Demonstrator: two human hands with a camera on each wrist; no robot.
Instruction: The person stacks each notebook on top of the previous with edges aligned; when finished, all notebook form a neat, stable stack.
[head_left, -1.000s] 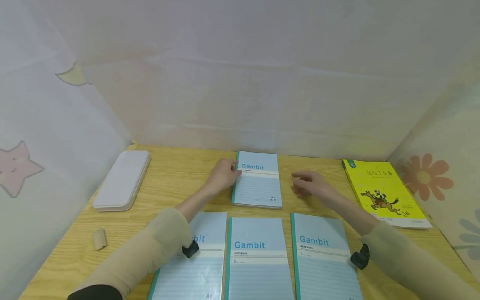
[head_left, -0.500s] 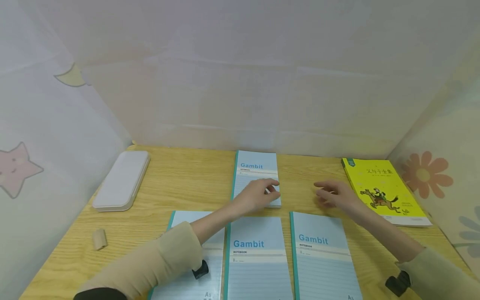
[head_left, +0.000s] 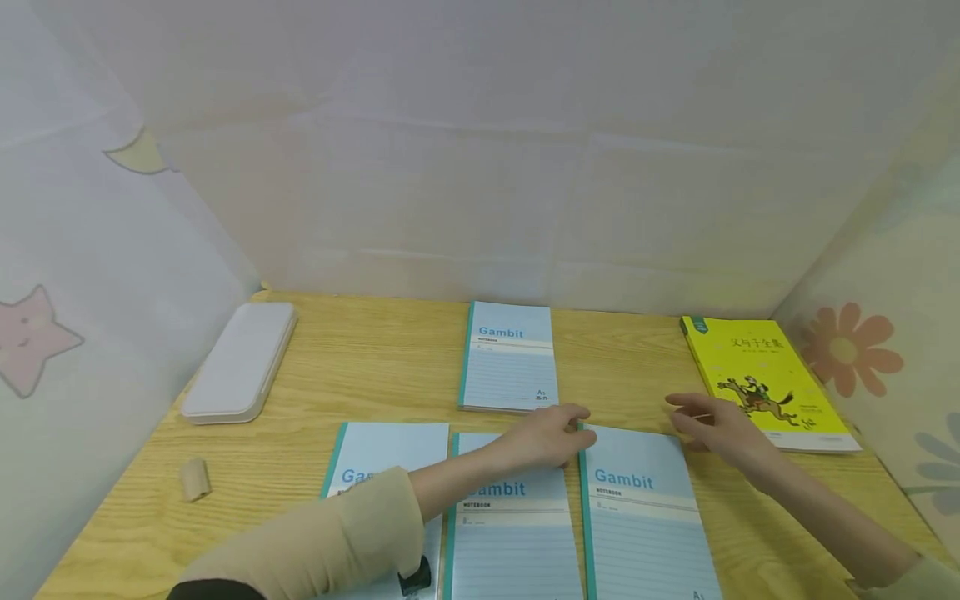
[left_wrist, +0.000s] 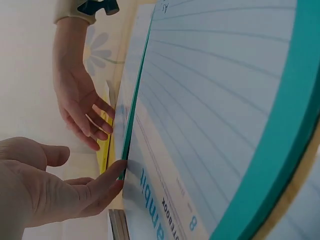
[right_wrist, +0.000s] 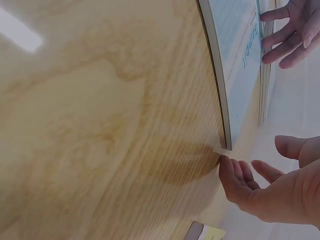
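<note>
Nearest to me, three blue Gambit notebooks lie side by side along the front of the table (head_left: 360, 367). The left notebook (head_left: 382, 454) is partly under my left sleeve, the middle notebook (head_left: 510, 533) lies under my left forearm and wrist, and the right notebook (head_left: 641, 517) lies flat just beside it.

My left hand (head_left: 551, 435) reaches across the top of the middle notebook, fingers nearly straight, and the fingertips (left_wrist: 116, 172) touch the teal spine edge at the right notebook's upper left corner. It grips nothing.

My right hand (head_left: 712, 421) is at the upper right corner of that same notebook, fingers loosely spread and only slightly bent, holding nothing. In the right wrist view the fingertips (right_wrist: 231, 172) are just beside the corner; I cannot tell whether they touch it.

Past my hands, a fourth Gambit notebook (head_left: 510, 358) lies alone in the middle of the table. To my right a yellow book (head_left: 761, 379) lies near the flowered wall. To my left sit a small tan block (head_left: 195, 479) and, further back, a white case (head_left: 238, 360).
</note>
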